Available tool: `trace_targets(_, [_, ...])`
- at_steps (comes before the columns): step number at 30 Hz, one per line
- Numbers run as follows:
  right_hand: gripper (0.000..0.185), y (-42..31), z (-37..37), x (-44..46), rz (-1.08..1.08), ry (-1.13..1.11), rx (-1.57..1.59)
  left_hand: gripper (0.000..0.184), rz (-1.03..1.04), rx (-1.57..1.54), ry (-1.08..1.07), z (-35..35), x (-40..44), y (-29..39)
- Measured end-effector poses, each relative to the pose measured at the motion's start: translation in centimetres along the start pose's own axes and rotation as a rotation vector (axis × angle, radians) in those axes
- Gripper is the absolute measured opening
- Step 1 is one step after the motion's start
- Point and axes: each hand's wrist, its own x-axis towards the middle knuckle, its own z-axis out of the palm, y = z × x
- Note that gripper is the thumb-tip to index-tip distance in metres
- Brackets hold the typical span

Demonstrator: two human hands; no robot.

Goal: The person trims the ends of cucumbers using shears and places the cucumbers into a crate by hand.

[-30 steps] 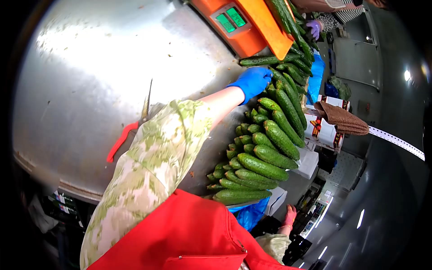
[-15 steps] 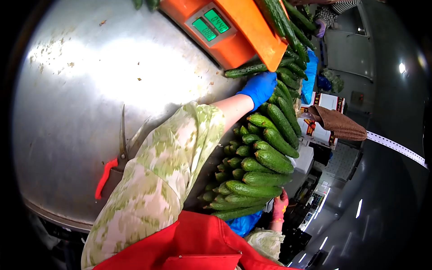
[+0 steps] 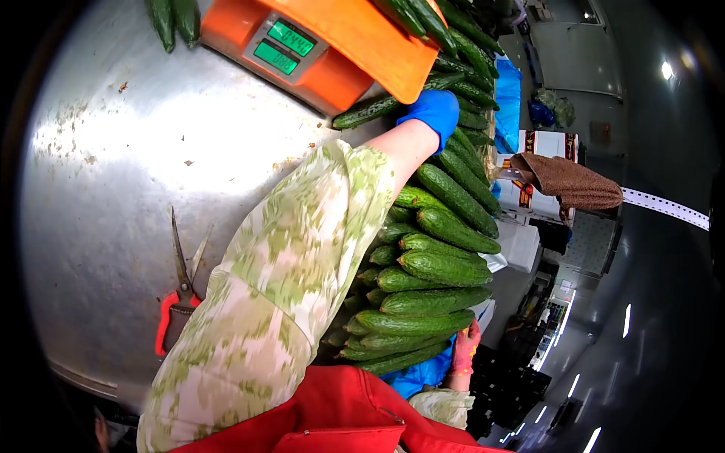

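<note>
My left hand (image 3: 432,117), in a blue glove, is beside the corner of an orange scale (image 3: 362,45), among the green cucumbers (image 3: 444,268) piled along the table. It touches the pile near the cucumber (image 3: 366,113) lying beneath the tray; its fingers are turned away from view. At the lower right, my right hand (image 3: 464,351), in a pink patterned glove, is at the outer ends of the nearest cucumbers. Most of its fingers are hidden, so its grip does not show. More cucumbers (image 3: 417,19) rest on the scale tray. The scale's two green displays are lit.
Red-handled shears (image 3: 181,298) lie with blades apart on the metal table (image 3: 91,219). Two cucumbers (image 3: 174,21) lie left of the scale. Beyond the pile are a blue bag (image 3: 507,102), a printed white box (image 3: 559,143) and a brown cloth (image 3: 570,181).
The view has shifted, so scale and shears appear further left. My left hand has moved slightly up and outward past the tray corner. My right hand stays by the cucumber ends.
</note>
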Motion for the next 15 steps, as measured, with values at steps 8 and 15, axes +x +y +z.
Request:
trace_targets(8, [0.033,-3.2,0.7,-0.3,0.102,0.02,0.016,0.022,0.074,-0.423,0.206,1.6,-1.9,-2.7])
trace_targets(15, [0.032,-2.0,1.4,1.3,-0.01,-0.069,0.23,0.023,-0.147,-0.91,0.176,-6.5,-16.1,-5.7])
